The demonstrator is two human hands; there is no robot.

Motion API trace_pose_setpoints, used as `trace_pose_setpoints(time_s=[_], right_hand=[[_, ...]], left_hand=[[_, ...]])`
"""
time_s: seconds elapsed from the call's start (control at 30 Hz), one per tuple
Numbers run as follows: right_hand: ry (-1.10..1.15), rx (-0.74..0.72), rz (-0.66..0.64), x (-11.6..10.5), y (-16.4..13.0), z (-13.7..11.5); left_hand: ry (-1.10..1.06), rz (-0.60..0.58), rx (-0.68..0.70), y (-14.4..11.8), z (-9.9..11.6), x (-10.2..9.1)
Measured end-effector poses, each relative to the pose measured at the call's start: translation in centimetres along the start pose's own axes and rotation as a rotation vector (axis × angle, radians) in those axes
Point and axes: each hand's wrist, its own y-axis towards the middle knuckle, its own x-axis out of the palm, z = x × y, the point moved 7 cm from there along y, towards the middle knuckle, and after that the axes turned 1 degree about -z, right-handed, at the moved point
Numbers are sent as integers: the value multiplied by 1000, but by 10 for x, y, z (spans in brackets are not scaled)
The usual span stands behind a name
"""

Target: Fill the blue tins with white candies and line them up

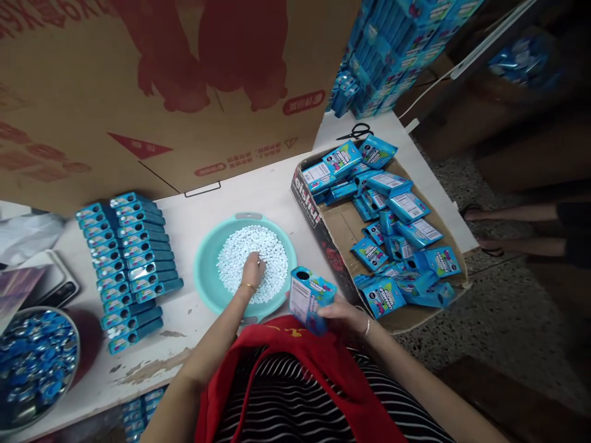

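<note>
My left hand [253,272] reaches down into a turquoise basin [206,278]. Its fingers are curled and pressed together at the small white pellets [272,258] that fill the basin; the fingertips are partly hidden among them. In my right hand [344,314] is a blue printed box [305,301], tilted beside the basin's right rim. The box has a dark round hole in its upper end, which faces away from me. My right fingers wrap round its right side.
A shallow carton [341,224] of blue packets stands at the right. Two rows of blue boxes [143,246] line the left. Further left is a metal bowl [76,351] of blue wrapped pieces. A large cardboard box [258,132], scissors [360,131] and stacked boxes [392,55] are behind.
</note>
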Motion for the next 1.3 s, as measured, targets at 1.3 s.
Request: trace_pose_setpoints(time_s=[1.3], right_hand=[[-1034,-529,452,-15,57,4]], left_hand=[[370,-94,22,5,-39,-80]])
